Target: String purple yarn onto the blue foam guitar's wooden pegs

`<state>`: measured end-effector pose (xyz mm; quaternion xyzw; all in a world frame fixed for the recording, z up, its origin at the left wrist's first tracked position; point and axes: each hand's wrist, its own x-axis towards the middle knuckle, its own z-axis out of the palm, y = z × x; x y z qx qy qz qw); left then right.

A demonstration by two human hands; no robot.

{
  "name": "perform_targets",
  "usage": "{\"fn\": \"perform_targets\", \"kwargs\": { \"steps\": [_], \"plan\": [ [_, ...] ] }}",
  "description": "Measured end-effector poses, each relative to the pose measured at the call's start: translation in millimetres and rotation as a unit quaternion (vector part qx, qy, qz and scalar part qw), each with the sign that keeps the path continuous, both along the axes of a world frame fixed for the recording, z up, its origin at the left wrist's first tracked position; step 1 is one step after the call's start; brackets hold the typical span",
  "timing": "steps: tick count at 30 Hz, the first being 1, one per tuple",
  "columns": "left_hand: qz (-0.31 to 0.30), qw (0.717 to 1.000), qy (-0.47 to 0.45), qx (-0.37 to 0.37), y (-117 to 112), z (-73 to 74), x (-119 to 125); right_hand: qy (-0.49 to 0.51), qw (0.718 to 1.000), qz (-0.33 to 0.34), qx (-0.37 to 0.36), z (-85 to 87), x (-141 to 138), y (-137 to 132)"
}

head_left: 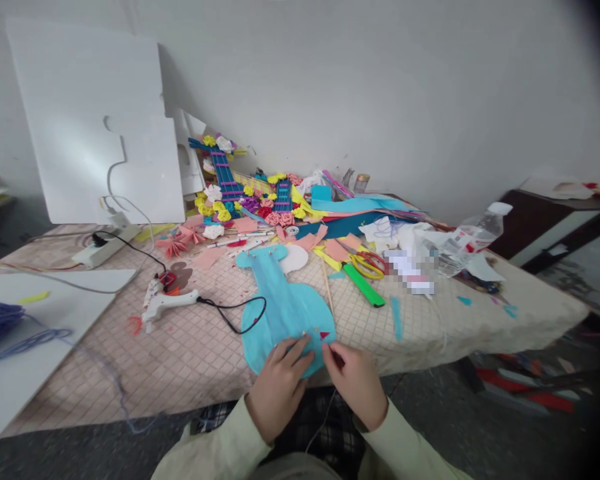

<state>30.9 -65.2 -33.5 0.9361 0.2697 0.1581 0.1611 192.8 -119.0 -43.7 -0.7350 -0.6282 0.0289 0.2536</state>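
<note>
A light-blue guitar-shaped cutout lies on the table before me, its narrow neck pointing away. My left hand rests on the lower part of its body, fingers stretched out and lying on the surface. My right hand is at the cutout's lower right edge, thumb and forefinger pinched together; what is between them, if anything, is hidden. Just above those fingertips a small red triangular piece sits on the blue surface. Small pale knobs show along the top of the neck and near my left fingertips.
A white glue gun with a black cord lies to the left. Scissors, a green-handled cutter and a plastic bottle are on the right. Decorated guitar shapes and paper scraps fill the back. A white board leans on the wall.
</note>
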Motion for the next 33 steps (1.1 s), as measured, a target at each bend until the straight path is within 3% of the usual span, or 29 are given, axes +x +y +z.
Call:
{"fn": "perform_targets", "kwargs": {
  "steps": [9,17,25,33],
  "plan": [
    [0.013,1.000,0.014,0.023,-1,-0.4,2,0.002,0.997,0.008,-0.073,4.5,5,4],
    [0.034,0.982,0.123,0.137,-13,9.2,22,-0.007,0.991,0.023,-0.131,13.6,9,16],
    [0.012,0.986,0.142,0.088,-5,20.9,26,0.039,0.987,0.070,-0.140,13.1,19,19],
    [0.014,0.985,0.124,0.117,-1,8.2,23,0.096,0.985,0.083,-0.117,12.2,39,17]
  ]
}}
